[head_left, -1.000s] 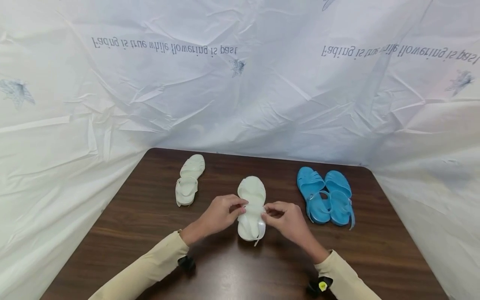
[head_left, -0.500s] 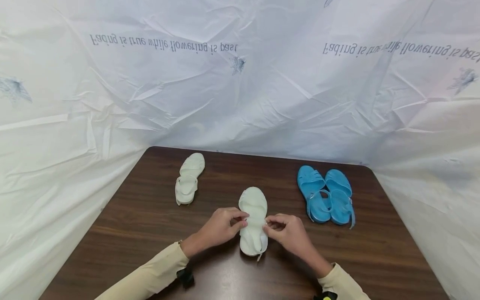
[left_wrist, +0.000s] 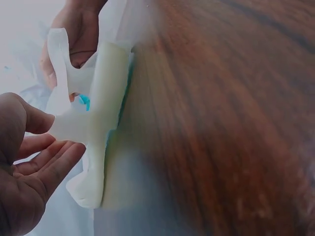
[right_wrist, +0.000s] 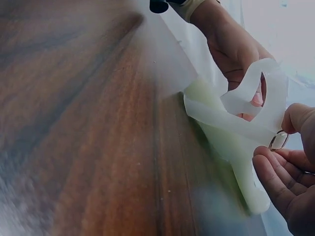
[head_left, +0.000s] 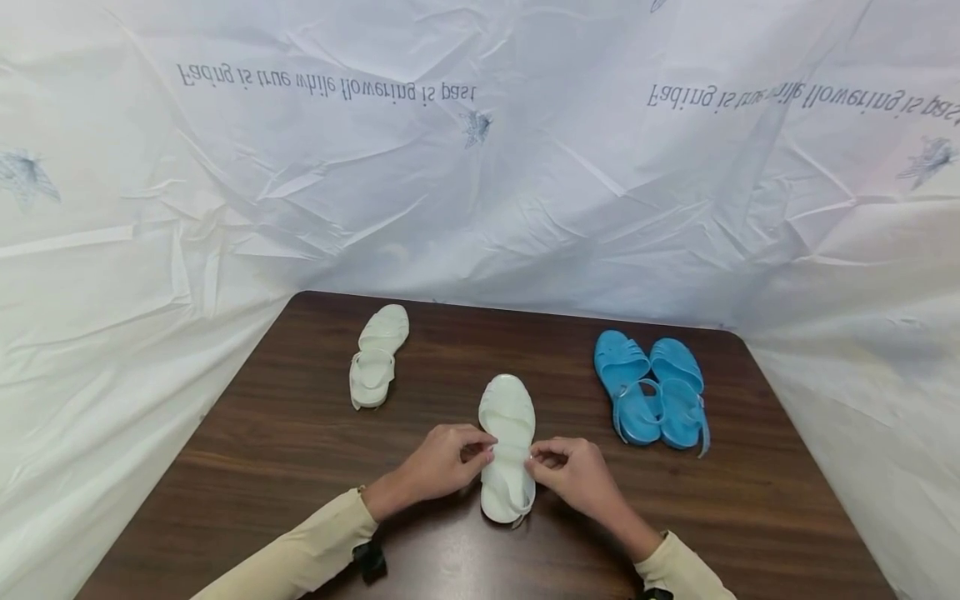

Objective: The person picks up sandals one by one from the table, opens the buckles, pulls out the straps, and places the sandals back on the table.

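Note:
A white sandal (head_left: pixel 507 421) lies in the middle of the head view, toe pointing away from me. My left hand (head_left: pixel 444 461) pinches its side strap on the left between thumb and fingers. On the opposite side, my right hand (head_left: pixel 573 473) pinches the strap by a small metal buckle (right_wrist: pixel 278 140), which shows in the right wrist view. The heel strap (left_wrist: pixel 59 69) stands up in a loop above the sole. Whether the sole touches the table or is slightly raised, I cannot tell.
A second white sandal (head_left: pixel 384 333) lies at the back left of the dark wooden table (head_left: pixel 262 467). Two blue sandals (head_left: pixel 637 417) sit side by side at the right. White printed sheeting (head_left: pixel 480 208) hangs behind the table's far edge.
Both hands and the white sandal between them have come toward me, mostly in the first half second. The grip stays the same. The other sandals have not moved.

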Tool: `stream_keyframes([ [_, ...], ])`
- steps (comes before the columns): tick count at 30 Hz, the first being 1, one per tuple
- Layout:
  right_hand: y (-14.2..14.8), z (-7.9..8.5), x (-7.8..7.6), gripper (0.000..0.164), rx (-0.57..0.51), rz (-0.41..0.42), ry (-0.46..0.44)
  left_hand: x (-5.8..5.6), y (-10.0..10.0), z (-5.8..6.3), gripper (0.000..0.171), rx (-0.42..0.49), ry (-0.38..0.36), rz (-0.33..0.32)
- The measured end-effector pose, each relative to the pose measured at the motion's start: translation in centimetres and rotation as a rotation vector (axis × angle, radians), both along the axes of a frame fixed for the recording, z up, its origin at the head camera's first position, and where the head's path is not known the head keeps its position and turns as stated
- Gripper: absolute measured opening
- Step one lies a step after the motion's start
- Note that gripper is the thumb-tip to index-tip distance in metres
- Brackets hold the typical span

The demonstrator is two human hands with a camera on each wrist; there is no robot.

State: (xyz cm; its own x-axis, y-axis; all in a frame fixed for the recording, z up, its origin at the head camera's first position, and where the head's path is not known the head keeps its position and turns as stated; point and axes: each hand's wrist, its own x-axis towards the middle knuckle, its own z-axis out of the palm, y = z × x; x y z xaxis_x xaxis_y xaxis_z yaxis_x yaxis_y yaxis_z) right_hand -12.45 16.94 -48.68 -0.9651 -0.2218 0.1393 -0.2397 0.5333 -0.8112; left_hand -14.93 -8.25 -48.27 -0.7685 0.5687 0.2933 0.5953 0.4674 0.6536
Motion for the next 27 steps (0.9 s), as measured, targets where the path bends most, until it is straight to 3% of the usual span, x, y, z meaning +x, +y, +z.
stream_keyframes([
  [5,0.1,-0.1,-0.1,0.011,0.024,0.015,-0.025,-0.4,0.1,0.0,0.021,-0.037,0.000,-0.026],
  [13,0.9,0.4,0.4,0.028,0.032,0.050,-0.058,-1.7,1.0,0.8,0.023,-0.120,0.059,-0.058],
  [21,1.5,0.6,1.6,0.027,0.056,0.035,-0.157,-3.0,3.2,1.8,0.039,-0.209,0.007,-0.193],
  [27,1.2,-0.1,2.2,0.028,0.055,0.028,-0.145,-3.8,4.5,1.7,0.044,-0.233,-0.042,-0.295],
])
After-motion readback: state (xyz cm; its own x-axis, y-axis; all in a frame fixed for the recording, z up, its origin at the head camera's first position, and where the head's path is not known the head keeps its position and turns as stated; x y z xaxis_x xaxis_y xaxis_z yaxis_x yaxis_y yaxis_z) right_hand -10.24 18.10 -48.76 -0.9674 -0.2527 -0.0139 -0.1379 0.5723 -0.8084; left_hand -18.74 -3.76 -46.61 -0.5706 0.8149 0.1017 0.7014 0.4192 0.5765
